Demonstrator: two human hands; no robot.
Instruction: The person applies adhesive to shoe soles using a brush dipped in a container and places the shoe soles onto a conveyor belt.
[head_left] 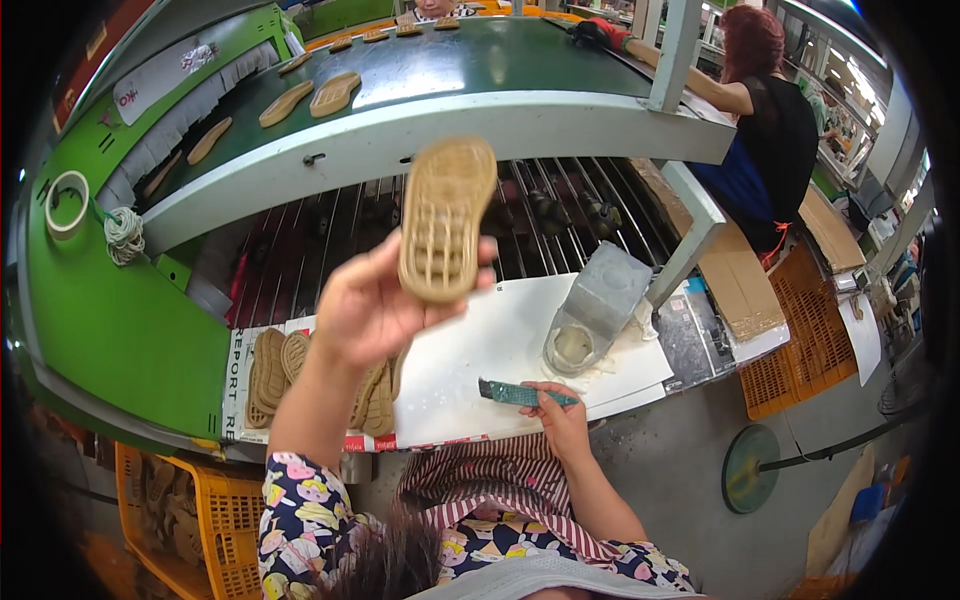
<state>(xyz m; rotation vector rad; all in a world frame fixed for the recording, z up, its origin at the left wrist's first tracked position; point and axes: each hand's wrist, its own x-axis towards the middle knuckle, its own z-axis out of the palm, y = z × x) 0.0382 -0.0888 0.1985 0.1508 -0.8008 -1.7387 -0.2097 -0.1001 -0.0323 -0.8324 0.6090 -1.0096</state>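
Holding a tan shoe sole [447,220] up in front of the body, the person's left hand [372,308] grips it by its lower end, above the far side of a white-topped bench [440,395]. The sole's long axis runs nearly upright in the view, its top leaning slightly right, and a grid of square recesses faces the wearer. The left fingers are curled around the sole's edges, thumb side to the right, closed only as far as its width allows.

The right hand [562,425] is lower and nearer the body, over the bench's right part. Its fingers pinch the end of a flat green brush [527,394], whose dark tip points left. From that tip, the sole lies up and to the left, well apart; the two do not touch.

Just beyond the brush stands a clear cup [574,347], with a grey block [608,280] behind it; what the cup holds is hard to make out. More soles [268,378] are piled at the bench's left, partly hidden by the left forearm, and others lie on a green conveyor belt [430,70] beyond.
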